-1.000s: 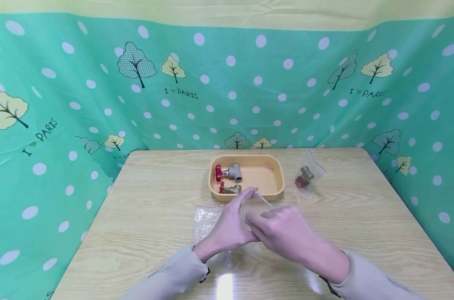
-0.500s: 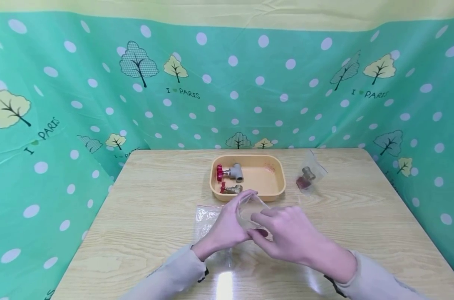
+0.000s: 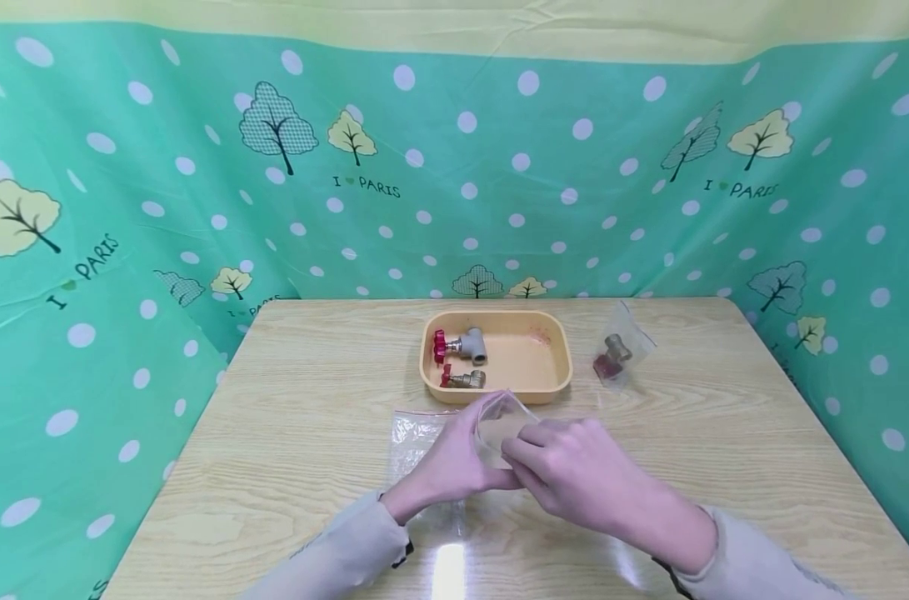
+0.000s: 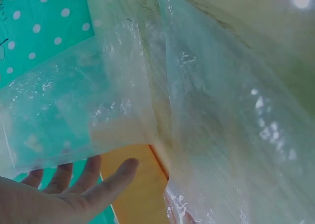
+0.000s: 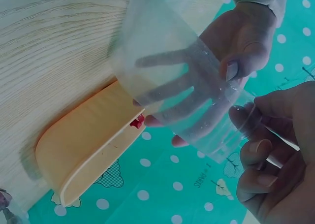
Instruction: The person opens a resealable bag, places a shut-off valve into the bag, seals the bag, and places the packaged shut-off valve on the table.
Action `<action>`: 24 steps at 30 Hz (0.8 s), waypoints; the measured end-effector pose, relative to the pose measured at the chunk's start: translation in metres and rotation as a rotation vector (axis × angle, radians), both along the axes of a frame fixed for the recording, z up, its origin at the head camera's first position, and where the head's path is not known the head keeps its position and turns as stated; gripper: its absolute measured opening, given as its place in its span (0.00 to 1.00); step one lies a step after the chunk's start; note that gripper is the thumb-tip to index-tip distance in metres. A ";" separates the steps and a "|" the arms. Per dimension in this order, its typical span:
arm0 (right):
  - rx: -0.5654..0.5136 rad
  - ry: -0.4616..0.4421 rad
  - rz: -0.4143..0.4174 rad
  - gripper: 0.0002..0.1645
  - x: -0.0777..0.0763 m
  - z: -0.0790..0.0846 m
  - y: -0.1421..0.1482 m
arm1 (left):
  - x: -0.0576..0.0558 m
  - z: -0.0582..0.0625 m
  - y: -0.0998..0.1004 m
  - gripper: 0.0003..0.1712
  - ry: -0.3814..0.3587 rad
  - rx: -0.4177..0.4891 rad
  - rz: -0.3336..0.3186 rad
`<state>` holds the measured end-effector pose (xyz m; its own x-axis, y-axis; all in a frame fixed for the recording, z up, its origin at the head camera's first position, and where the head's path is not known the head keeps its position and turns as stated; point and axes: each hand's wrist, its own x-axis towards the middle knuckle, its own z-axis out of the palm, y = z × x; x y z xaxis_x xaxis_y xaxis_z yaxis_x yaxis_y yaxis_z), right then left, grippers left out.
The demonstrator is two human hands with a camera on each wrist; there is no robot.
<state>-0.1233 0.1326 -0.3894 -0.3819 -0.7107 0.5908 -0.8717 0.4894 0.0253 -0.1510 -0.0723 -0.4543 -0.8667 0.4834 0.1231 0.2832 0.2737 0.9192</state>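
A clear plastic zip bag (image 3: 505, 423) is held up between both hands over the table, its mouth spread apart. My left hand (image 3: 454, 465) holds its left side; in the right wrist view the fingers spread behind the film and the thumb bends over the edge. My right hand (image 3: 581, 471) pinches the opposite edge between thumb and curled fingers (image 5: 256, 152). Only see-through film (image 4: 221, 115) shows in the left wrist view, nothing inside it. Another flat zip bag (image 3: 409, 442) lies on the table, partly covered by my left hand and forearm.
Just beyond the hands stands a peach plastic tray (image 3: 521, 358). In it lie a grey valve with a red handle (image 3: 467, 343) and a smaller metal valve (image 3: 465, 380). To its right is a bagged valve (image 3: 613, 357). A green dotted curtain (image 3: 424, 217) surrounds the table (image 3: 289, 400).
The right fingers shift along the bag's edge, and its mouth changes shape slightly. A dark red patch near the right thumb half a second ago no longer shows. The tray and its valves stay put.
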 end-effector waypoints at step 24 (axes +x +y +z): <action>-0.130 -0.057 0.082 0.10 -0.007 0.012 0.005 | 0.000 -0.004 0.000 0.50 0.062 -0.005 -0.003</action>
